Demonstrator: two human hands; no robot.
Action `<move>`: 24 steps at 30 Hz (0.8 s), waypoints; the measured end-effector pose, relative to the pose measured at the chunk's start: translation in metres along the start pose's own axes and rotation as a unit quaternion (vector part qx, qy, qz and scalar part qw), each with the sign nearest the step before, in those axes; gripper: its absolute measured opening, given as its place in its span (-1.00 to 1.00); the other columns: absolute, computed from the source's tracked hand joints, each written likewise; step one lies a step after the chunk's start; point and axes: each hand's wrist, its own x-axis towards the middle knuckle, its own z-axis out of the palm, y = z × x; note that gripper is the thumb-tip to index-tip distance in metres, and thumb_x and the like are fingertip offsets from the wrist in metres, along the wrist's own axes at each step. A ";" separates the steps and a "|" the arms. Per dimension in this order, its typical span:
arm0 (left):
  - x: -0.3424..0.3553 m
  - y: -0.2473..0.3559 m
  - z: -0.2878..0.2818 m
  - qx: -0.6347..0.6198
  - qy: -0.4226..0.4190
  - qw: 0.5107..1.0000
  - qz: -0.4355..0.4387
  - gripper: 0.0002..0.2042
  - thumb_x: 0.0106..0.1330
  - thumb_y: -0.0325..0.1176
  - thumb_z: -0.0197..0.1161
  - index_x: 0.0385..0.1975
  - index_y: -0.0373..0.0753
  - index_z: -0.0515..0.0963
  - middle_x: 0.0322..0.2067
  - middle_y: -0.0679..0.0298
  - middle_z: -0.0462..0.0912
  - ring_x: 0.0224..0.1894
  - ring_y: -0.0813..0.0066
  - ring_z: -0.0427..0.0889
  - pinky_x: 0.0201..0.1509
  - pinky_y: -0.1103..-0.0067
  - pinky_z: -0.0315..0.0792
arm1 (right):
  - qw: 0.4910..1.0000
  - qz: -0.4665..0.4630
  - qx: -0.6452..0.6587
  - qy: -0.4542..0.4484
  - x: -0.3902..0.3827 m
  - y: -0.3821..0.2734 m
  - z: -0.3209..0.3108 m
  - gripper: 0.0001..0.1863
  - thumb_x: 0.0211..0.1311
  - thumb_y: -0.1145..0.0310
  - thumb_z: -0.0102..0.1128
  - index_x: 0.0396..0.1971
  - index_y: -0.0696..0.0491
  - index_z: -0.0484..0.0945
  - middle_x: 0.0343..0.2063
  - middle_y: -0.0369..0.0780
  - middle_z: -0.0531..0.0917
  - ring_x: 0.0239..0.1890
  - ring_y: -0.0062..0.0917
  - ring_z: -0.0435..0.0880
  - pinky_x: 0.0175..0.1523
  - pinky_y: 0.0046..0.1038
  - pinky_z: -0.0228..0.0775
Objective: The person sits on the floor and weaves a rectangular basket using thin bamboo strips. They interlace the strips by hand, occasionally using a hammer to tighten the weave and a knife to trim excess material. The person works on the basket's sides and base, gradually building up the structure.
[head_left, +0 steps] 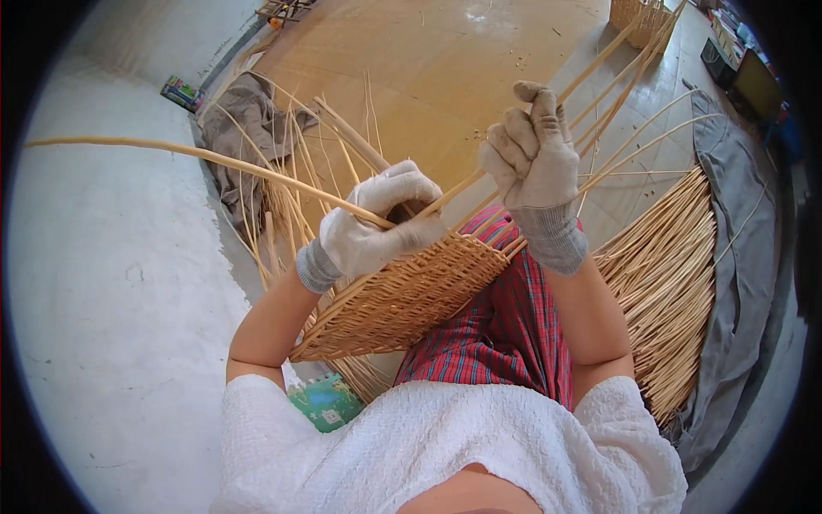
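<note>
A half-woven wicker basket (411, 291) rests tilted across my lap, with long stakes rising from its edge to the upper right. My left hand (377, 218), in a white knit glove, is closed at its upper edge. A long pale wicker rod (205, 156) runs from the far left into that grip. Higher and to the right is my gloved right hand (535, 167), its fingers curled and their tips stained grey. One basket stake (591, 73) passes close behind these fingers; whether they pinch it or something else is hidden.
A thick bundle of wicker rods (668, 283) lies at right on grey cloth (736, 248). More loose rods (295, 201) and a crumpled brown-grey cloth (244, 128) lie at left, beside the pale wall (120, 283). Another basket (638, 21) stands at the back right.
</note>
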 end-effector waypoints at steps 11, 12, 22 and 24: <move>0.024 0.011 -0.028 -0.067 -0.156 0.966 -0.194 -0.70 0.55 -0.09 0.17 -0.23 -0.25 0.54 -0.29 0.39 0.55 -0.19 0.63 0.48 -0.09 0.60 0.41 | 0.989 -0.135 0.020 -0.051 0.008 -0.065 -0.054 -0.59 0.68 0.03 -0.20 -0.03 0.08 0.48 -0.73 -0.48 0.09 -0.76 -0.73 0.01 -0.69 -0.57 -0.09; 0.024 0.010 -0.030 -0.064 -0.165 0.963 -0.205 -0.70 0.54 -0.09 0.18 -0.22 -0.24 0.54 -0.28 0.39 0.56 -0.19 0.64 0.48 -0.08 0.60 0.41 | 0.986 -0.155 -0.046 0.038 -0.007 -0.054 -0.052 -0.59 0.67 0.02 -0.18 -0.03 0.07 0.48 -0.73 -0.48 0.10 -0.76 -0.74 0.02 -0.70 -0.58 -0.08; 0.017 -0.006 -0.033 -0.058 -0.128 0.972 -0.188 -0.65 0.45 -0.04 0.29 -0.06 -0.20 0.49 -0.26 0.43 0.45 -0.21 0.64 0.39 -0.08 0.62 0.34 | 0.982 -0.041 -0.045 0.180 -0.146 0.084 -0.107 -0.60 0.59 -0.06 -0.02 -0.08 0.01 0.47 -0.72 -0.44 0.17 -0.72 -0.65 0.20 -0.25 -0.31 0.52; 0.008 -0.013 -0.025 -0.145 -0.082 0.978 -0.127 -0.46 0.35 -0.04 0.43 0.21 -0.17 0.45 -0.22 0.43 0.48 -0.19 0.63 0.45 -0.05 0.63 0.38 | 0.991 -0.074 -0.007 0.113 -0.136 0.083 -0.114 -0.61 0.58 -0.04 -0.02 -0.06 0.01 0.49 -0.70 -0.42 0.19 -0.67 -0.62 0.27 0.01 -0.17 0.53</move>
